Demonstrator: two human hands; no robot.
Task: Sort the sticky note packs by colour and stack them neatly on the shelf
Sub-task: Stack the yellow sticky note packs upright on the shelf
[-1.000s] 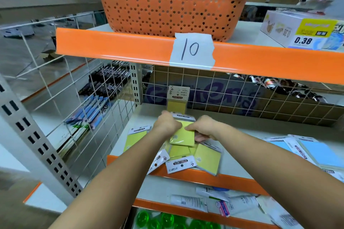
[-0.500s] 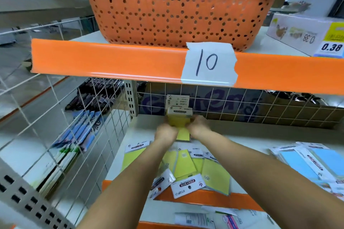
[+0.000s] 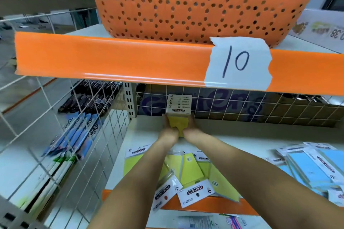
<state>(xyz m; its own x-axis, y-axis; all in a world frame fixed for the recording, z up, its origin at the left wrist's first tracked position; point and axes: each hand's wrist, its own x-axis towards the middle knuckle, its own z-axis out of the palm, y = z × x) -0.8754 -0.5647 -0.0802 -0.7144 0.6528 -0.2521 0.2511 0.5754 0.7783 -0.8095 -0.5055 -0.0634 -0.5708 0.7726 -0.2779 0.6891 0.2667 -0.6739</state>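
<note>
A yellow sticky note pack (image 3: 178, 122) sits at the front of an upright stack of yellow packs (image 3: 179, 102) against the wire back of the white shelf (image 3: 242, 135). My left hand (image 3: 167, 132) holds the pack's left side and my right hand (image 3: 191, 130) holds its right side. Several loose yellow packs (image 3: 191, 171) lie scattered near the shelf's front edge, under my forearms. A heap of blue packs (image 3: 312, 167) lies at the right of the same shelf.
An orange perforated basket (image 3: 195, 0) stands on the shelf above, whose orange lip carries a paper label "10" (image 3: 238, 62). White wire mesh (image 3: 55, 135) closes the left side, with pens hanging behind it. Tubes (image 3: 197, 221) lie on the shelf below.
Both hands carried the yellow pack from above the loose pile to the back of the shelf and set it against the upright stack. The camera moved closer and lower.
</note>
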